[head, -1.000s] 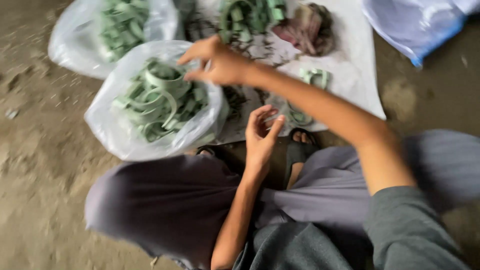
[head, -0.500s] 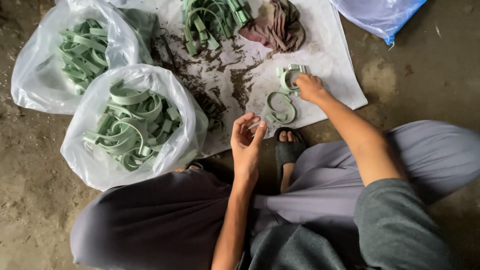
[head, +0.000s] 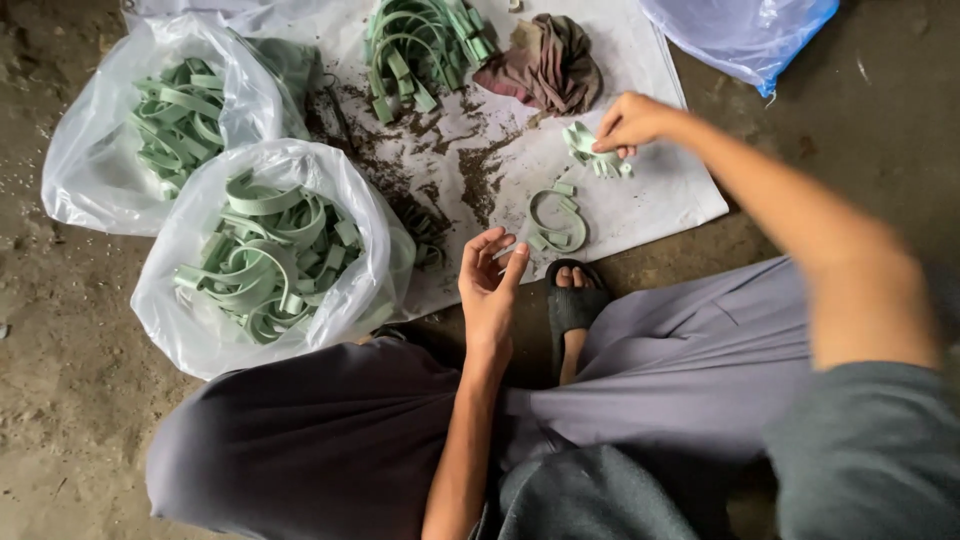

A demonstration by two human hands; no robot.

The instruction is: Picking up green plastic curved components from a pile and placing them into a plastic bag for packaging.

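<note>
Two clear plastic bags sit side by side on the floor to the person's left, mouths rolled open so the pale green curved clips inside lie within easy reach: the nearer bag point(head: 268, 262) rests just beside the person's knee, the farther bag point(head: 165, 120) lies behind it, and both overlap the edge of a white sheet point(head: 640, 205) spread on the floor as a working surface. A loose heap of clips point(head: 420, 45) lies at the far side of the sheet beside a crumpled brown rag point(head: 545, 62), with dark crumbs scattered across the middle. The right hand point(head: 628, 122) reaches out over the sheet, its fingers point(head: 608, 143) pinched narrow on a small green clip point(head: 590, 148) at the top of a little cluster, which seems lifted slightly off the sheet, though that is hard to judge. One more clip, a looped clip point(head: 556, 222), lies flat on the sheet nearer the person, just beyond a foot in a black sandal point(head: 572, 300). The left hand point(head: 490, 285) hovers palm up over the lap, its fingers point(head: 500, 245) loosely curled and half open, holding nothing that can be made out. A blue-tinted bag point(head: 745, 30) lies apart at the far right.
</note>
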